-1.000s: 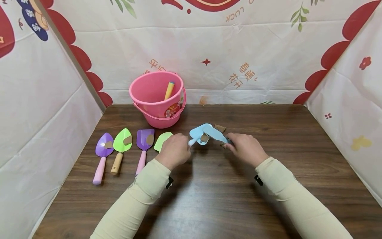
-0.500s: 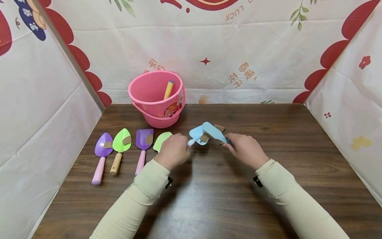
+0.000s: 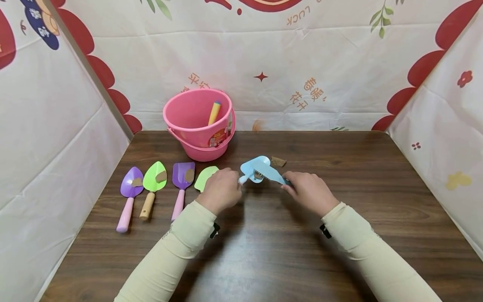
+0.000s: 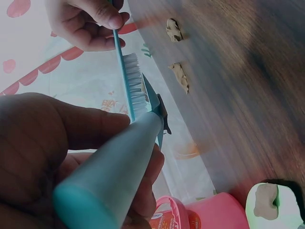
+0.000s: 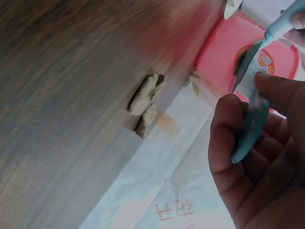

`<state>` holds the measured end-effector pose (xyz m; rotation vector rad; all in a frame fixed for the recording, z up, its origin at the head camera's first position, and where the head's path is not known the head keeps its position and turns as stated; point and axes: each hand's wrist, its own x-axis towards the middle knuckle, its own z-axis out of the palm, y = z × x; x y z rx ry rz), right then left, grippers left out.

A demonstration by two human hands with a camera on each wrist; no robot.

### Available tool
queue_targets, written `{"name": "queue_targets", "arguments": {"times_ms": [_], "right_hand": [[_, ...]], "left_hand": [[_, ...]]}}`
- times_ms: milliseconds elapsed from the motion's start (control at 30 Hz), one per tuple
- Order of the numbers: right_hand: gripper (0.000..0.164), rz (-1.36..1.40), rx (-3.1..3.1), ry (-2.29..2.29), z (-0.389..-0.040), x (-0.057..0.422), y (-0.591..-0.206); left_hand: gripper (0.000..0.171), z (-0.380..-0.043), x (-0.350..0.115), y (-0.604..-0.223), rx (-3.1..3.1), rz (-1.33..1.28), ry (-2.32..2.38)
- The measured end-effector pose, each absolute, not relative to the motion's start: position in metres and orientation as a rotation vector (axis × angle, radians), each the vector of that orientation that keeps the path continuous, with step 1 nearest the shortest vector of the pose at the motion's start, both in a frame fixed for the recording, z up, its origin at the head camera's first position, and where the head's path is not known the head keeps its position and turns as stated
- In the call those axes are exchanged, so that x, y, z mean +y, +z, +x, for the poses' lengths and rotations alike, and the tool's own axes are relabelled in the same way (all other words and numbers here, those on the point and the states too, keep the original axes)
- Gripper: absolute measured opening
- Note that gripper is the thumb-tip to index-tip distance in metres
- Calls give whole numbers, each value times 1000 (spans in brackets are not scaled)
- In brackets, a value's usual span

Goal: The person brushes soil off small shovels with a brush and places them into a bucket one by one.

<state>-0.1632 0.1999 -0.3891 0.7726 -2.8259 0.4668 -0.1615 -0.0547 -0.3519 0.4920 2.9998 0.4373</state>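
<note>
My left hand (image 3: 222,191) grips the handle of a light blue toy shovel (image 3: 247,167), its blade held over the table. A brown clay-like piece (image 3: 258,175) shows on the blade, partly covered by the brush. My right hand (image 3: 311,192) pinches the handle of a light blue brush (image 3: 266,171). In the left wrist view the white bristles (image 4: 135,81) face the shovel blade, right at its surface. Beyond the blade, a loose brown piece (image 3: 278,162) lies on the table; the left wrist view shows another loose piece (image 4: 174,30) near it.
Left on the table lie a purple shovel (image 3: 128,191), a green one (image 3: 151,184), a square purple one (image 3: 181,184) and a pale green one (image 3: 205,176), most bearing brown pieces. Behind them stands a pink bucket (image 3: 200,138) with a yellow handle (image 3: 214,113) inside.
The brush head has lifted slightly, then swept down and left across the shovel blade, covering more of the brown piece. My left hand and the shovel have barely moved.
</note>
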Motion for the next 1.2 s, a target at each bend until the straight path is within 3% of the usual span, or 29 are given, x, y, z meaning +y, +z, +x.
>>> {"name": "queue_targets", "arguments": {"times_ms": [567, 967, 1200], "right_hand": [[14, 662, -2825, 464, -167, 208, -391], [14, 963, -2750, 433, -155, 192, -388], [13, 860, -2788, 450, -157, 194, -389]], "left_hand": [[15, -162, -56, -354, 3015, 513, 427], [14, -163, -57, -354, 3013, 493, 436], [15, -163, -57, -354, 3017, 499, 429]]}}
